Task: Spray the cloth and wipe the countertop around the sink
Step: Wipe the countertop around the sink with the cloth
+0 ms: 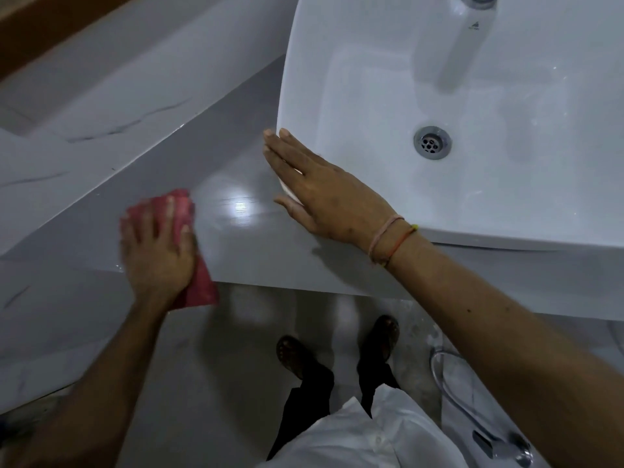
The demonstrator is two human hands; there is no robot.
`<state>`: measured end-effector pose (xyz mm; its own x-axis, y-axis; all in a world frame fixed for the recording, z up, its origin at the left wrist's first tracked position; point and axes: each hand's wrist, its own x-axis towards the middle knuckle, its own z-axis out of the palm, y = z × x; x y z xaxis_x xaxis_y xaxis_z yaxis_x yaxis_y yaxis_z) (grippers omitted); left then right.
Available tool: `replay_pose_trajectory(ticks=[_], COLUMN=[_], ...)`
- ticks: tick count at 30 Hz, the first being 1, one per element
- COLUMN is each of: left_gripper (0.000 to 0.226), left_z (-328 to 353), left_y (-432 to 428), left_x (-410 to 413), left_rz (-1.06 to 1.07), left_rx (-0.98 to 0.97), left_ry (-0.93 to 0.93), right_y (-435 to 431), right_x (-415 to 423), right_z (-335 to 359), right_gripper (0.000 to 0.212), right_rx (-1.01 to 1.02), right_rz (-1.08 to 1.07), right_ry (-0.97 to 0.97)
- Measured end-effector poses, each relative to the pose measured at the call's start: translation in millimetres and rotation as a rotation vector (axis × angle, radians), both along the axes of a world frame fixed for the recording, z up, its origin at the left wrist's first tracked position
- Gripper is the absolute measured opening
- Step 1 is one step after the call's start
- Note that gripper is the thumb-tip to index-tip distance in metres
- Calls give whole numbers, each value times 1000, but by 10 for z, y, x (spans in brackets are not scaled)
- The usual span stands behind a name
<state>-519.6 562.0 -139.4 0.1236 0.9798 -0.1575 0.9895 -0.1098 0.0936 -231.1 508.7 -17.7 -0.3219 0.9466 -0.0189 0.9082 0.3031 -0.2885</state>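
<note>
My left hand (158, 251) presses flat on a red cloth (199, 282) at the front edge of the grey countertop (243, 238), left of the sink. The hand is blurred by motion. One corner of the cloth hangs over the counter's front edge. My right hand (320, 194) rests with fingers stretched out against the front left corner of the white sink (506, 204), holding nothing. A thread bracelet sits on that wrist. No spray bottle is in view.
A faucet (462, 45) reaches over the basin, and the drain (432, 142) lies below it. A marbled wall ledge (101, 123) runs behind the counter. Below are the tiled floor, my sandalled feet (293, 356), and a hose with a sprayer (486, 430) at lower right.
</note>
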Motion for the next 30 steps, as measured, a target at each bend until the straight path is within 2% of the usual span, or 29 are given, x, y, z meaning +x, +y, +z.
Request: replay_pose_trajectory(ticks=[3,9,13,18,20,23,27,30], left_gripper=[65,64,63,59,56,56,56,59], left_z=[-27,10,93,117,134,178,195,182], left_y=[145,185,92,-124,-20,341,690,536], left_x=[-394,-276,90,874,1048,1134,1124,1238], left_rz=[99,114,-55,-286,-284,-262,-158,-239], left_rx=[-1,58,-7,-67,-54,-31,-36,-10], left_ry=[17,-8,3,-104,-128,-67,-32,25], right_y=[0,11,2,-1,-9,-15,1,0], right_x=[4,9,2,-31,-37,-39,-36,-25], right_z=[-11,-36,-39,-3,4,14,12,17], right_gripper=[59,58,59,59,59,60,60,60], right_rx=[5,21,14,26,29,23,18,14], right_rz=[1,6,1,-5,-17,-22,-15,-15], right_ry=[2,-16,-37,-54,-47,-43,-68,-61])
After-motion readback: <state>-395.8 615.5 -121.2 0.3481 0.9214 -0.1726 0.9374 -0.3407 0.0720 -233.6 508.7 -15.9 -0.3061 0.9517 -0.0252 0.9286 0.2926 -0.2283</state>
